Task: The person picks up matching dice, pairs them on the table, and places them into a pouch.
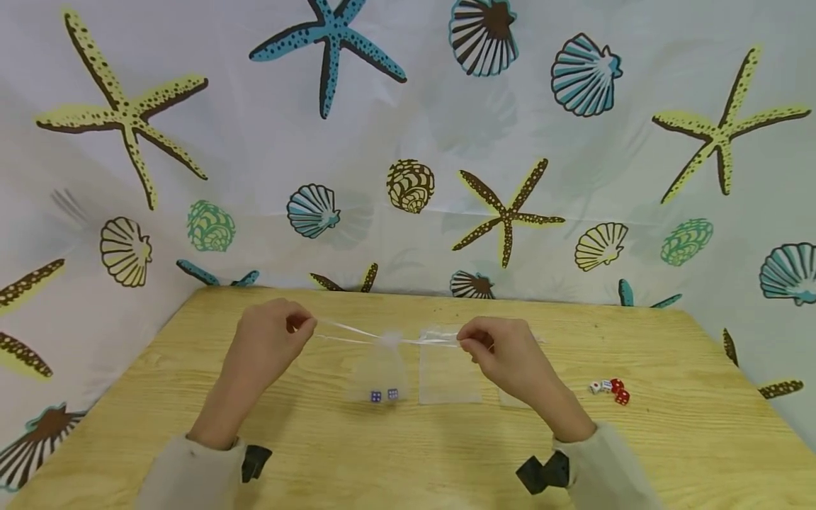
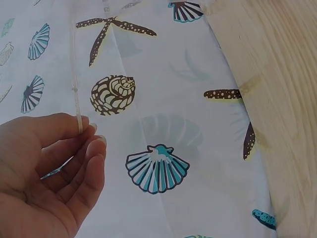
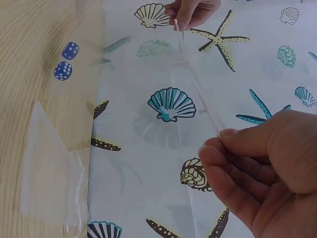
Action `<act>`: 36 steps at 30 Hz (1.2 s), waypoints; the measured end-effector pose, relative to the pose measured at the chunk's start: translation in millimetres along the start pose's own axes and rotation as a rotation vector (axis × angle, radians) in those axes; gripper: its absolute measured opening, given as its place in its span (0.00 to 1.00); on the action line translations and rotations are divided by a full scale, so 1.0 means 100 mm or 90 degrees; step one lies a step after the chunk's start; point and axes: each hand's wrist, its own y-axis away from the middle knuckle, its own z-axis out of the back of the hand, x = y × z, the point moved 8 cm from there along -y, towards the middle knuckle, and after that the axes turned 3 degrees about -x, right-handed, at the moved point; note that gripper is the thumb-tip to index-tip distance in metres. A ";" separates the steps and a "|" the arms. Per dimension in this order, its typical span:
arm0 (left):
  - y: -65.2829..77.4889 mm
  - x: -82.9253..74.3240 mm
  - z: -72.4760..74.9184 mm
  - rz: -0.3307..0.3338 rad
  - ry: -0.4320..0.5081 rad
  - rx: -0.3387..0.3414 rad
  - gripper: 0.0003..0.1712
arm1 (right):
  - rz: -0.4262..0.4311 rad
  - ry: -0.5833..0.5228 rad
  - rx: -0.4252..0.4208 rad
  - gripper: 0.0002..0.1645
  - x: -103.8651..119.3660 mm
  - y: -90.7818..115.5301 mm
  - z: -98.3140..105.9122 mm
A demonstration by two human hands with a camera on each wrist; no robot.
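- Currently, left hand (image 1: 270,336) and right hand (image 1: 503,347) pinch opposite drawstrings (image 1: 408,341).
- Step, apparently: cinching sheer drawstring pouch (image 1: 378,368) holding blue dice (image 1: 376,397).
- Next likely needs gentle lowering.

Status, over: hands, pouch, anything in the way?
Left hand and right hand each pinching drawstrings, stretched to either side. Sheer pouch gathered at neck, two blue dice inside. No visible obstruction; flat pouch just to its right.

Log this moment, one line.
left hand: pinches string | right hand: pinches string | leftmost bag: neck gathered, blue dice inside | red dice: on table
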 end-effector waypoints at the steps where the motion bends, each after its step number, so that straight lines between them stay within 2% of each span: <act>1: -0.01 0.01 0.01 0.006 0.002 0.004 0.05 | 0.001 0.000 0.002 0.04 0.02 -0.01 -0.01; 5: -0.03 0.08 -0.02 0.029 0.007 0.030 0.06 | 0.010 0.011 0.012 0.04 0.06 -0.08 -0.04; 10: -0.10 0.21 -0.19 0.052 0.005 0.063 0.08 | 0.005 0.024 0.027 0.04 -0.03 -0.19 -0.13; 22: -0.22 0.46 -0.50 0.096 0.009 0.063 0.10 | -0.056 0.017 0.017 0.05 -0.34 -0.43 -0.35; 26: -0.20 0.48 -0.65 0.105 0.009 0.089 0.10 | -0.076 -0.001 0.013 0.04 -0.42 -0.40 -0.49; 32: -0.19 0.42 -0.81 0.103 0.016 0.117 0.10 | -0.075 -0.012 0.012 0.07 -0.42 -0.38 -0.72; 36: -0.15 0.38 -0.94 0.110 0.012 0.175 0.11 | -0.060 0.000 0.041 0.07 -0.39 -0.39 -0.90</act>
